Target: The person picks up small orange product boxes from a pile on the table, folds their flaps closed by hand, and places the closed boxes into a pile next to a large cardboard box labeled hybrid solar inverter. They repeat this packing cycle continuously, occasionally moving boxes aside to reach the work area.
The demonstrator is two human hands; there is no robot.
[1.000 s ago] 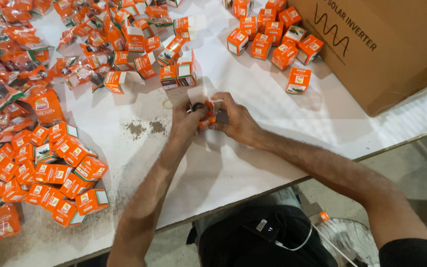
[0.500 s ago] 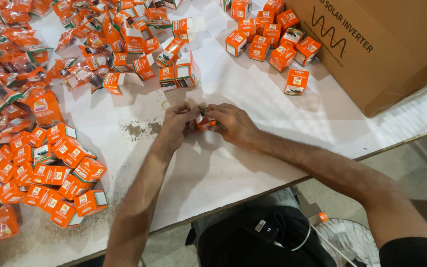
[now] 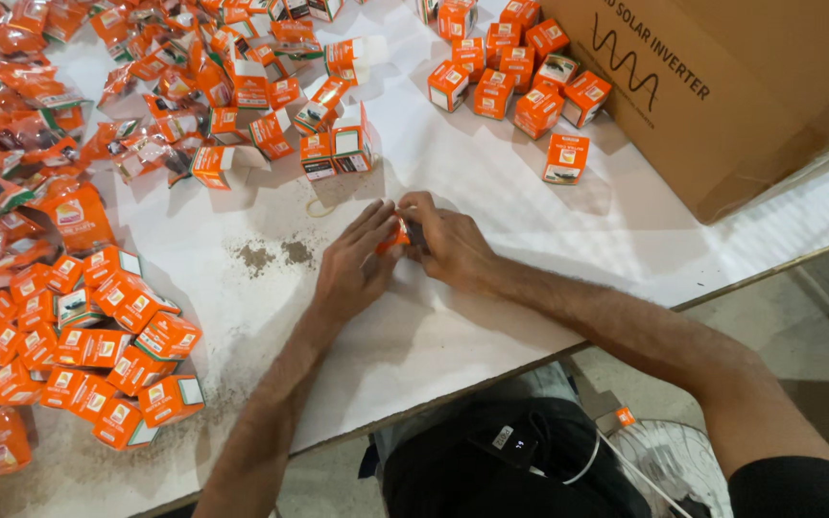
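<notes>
Both hands have closed together since a moment ago, and I see my left hand [image 3: 352, 264] and right hand [image 3: 448, 245] pinching one small orange box [image 3: 395, 235] low over the white surface [image 3: 491, 192], closed boxes [image 3: 98, 355] stacked left, loose wrappers [image 3: 11, 144] still heaped beyond.

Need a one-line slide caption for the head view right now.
Both hands, left hand and right hand, close around a small orange box amid scattered boxes on a white table.

Small orange printed-card cartons [image 3: 107, 345]: glossy. White paper-covered surface [image 3: 491, 192]: matt (gritty dark stain [image 3: 271, 254]). Large brown corrugated cardboard box [image 3: 750, 86]: matt.
</notes>
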